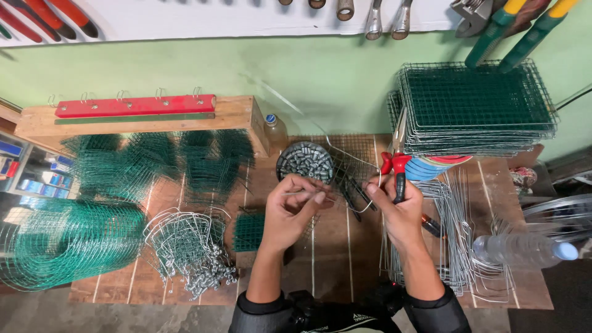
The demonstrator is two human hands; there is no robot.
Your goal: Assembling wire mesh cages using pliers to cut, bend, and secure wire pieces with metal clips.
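Note:
My left hand (295,206) pinches a small metal piece on a thin bent wire (345,154) above the wooden bench. My right hand (398,206) grips red-handled pliers (394,169) and touches the same wire near its end. A round bowl of small grey metal sleeves (305,161) sits just beyond my left hand. Small dark wire parts (354,191) lie between my hands.
A stack of green mesh panels (472,108) stands at the back right. Rolled green mesh (68,240) and a pile of finished wire hooks (191,246) lie at the left. Bent wire frames (453,240) and a plastic bottle (524,250) lie at the right. Tools hang on the wall.

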